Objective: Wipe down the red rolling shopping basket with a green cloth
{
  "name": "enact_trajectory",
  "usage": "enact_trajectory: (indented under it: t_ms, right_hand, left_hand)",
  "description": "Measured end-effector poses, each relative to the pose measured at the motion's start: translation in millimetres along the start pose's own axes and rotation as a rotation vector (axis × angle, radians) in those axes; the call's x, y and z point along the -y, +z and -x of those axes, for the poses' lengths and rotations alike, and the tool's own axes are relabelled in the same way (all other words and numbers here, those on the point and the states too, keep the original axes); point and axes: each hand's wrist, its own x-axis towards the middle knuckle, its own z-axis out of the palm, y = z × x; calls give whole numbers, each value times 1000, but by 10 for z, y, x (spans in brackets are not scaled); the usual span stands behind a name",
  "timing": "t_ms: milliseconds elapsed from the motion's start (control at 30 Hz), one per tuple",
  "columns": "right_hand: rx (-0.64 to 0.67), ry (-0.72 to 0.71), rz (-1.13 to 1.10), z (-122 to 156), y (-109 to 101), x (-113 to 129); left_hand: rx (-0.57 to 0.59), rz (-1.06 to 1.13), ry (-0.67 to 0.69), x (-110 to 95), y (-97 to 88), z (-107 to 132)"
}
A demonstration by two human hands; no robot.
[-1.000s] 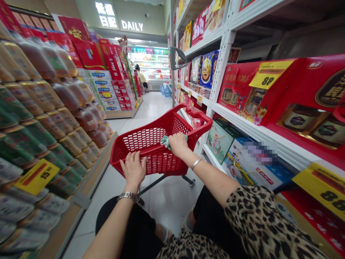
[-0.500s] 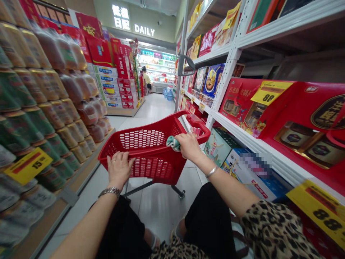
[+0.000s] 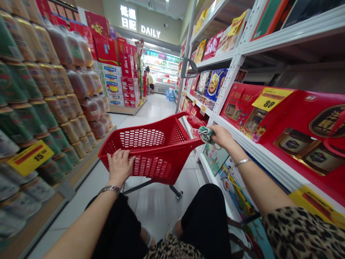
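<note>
On the near rim of the red basket cart (image 3: 151, 166), the left hand (image 3: 120, 166) clasps the edge. The right hand (image 3: 221, 136) clutches a green cloth (image 3: 206, 134) at the cart's right corner, just beside the white shelf edge (image 3: 272, 160). Open aisle floor (image 3: 159, 104) lies ahead.

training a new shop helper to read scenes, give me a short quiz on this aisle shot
1. True or false: the left hand grips the near rim of the red shopping cart.
2. What does the right hand hold? A a jar, B a green and white cloth, C a bottle.
3. Which number shows on the yellow price tag over the red gift box on the right-side shelf?
Key: 1 true; 2 B; 3 88.
</note>
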Motion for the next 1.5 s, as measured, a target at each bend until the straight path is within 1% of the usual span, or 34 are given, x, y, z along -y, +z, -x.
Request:
enact_trajectory:
  t_ms: [67,167,333,433,567,633,700,800,900,1067,1167,1300,1500]
  right_hand:
    - [-31,-44,-43,13,83,-36]
    - [-83,-88,-72,76,222,-22]
    - [-223,-110,-92,237,500,146]
    - [-374,-119,-116,336,761,285]
    - [-636,-227,-190,466,1160,465]
    - [-715,-273,-212,540,1336,550]
    - [-748,-295,-223,626,1493,632]
    - [-738,-325,-238,773,1726,749]
    - [-700,-345,-233,933,1980,854]
    - [-601,-361,-204,1176,2402,1001]
    - [-525,-336,-200,1279,2601,1075]
    - [-429,-225,-228,1357,2769,1157]
    - [-292,-80,-249,1443,2865,1253]
  left_hand:
    - [-15,10,-5,-20,9,10]
    - [-17,26,-16,-50,13,18]
    - [-12,33,-19,-57,14,12]
    - [-19,38,-13,-39,15,8]
    - [-34,50,-8,-18,8,11]
    - [-41,52,-14,-11,4,15]
    - [-53,53,-18,-5,2,21]
    - [-58,59,-22,3,-3,29]
    - [-44,63,-18,7,-13,37]
    - [-27,58,-16,7,-21,49]
    - [-30,55,-23,4,-11,53]
    - [-40,66,-26,-9,5,56]
    - [-52,66,-41,-41,14,80]
